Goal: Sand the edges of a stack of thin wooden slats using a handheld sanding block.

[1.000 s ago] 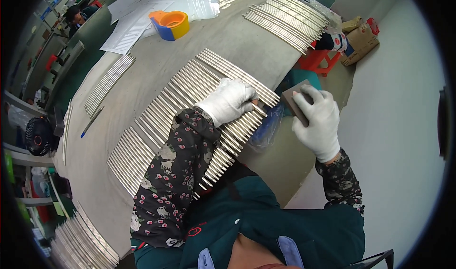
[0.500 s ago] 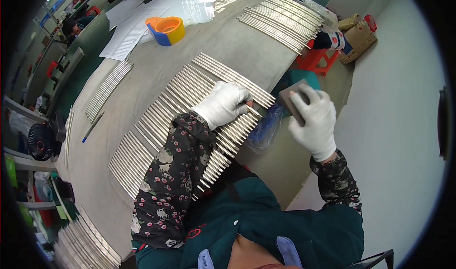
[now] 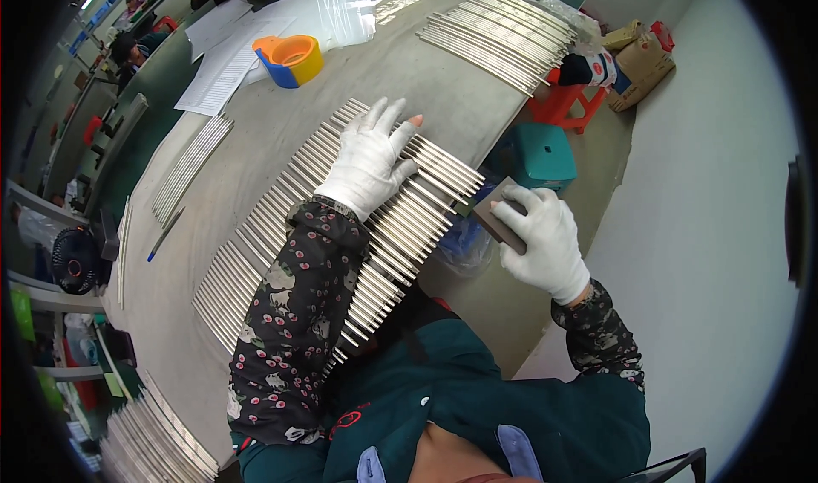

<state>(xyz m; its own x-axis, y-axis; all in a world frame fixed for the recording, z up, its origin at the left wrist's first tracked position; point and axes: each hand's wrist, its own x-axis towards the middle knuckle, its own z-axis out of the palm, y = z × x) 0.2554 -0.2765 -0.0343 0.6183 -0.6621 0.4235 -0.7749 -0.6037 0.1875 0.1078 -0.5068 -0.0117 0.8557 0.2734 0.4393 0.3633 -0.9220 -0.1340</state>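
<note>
A wide row of thin silvery metal rods [image 3: 228, 291] lies side by side on the grey table in front of me. My left hand [image 3: 366, 163], in a white glove with a bare fingertip showing, rests on the far part of the row with its fingers spread. In my right hand [image 3: 550, 244], also gloved in white, is a grey-brown rectangular block [image 3: 498, 217] like a sanding block. My fingers are closed around it, just off the table edge near the right ends of the far rods.
More rods [image 3: 498, 40] lie at the far right, a small bundle [image 3: 192, 169] at the left, with a pen [image 3: 166, 234] beside it. A yellow-and-blue tape roll [image 3: 291, 61] sits by paper sheets [image 3: 217, 82]. A teal stool [image 3: 544, 155] stands beyond the table edge.
My left hand has moved away from the rods' right ends, up and leftward, and its fingers have spread. My right hand has brought the block left and down, nearer the rod ends.
</note>
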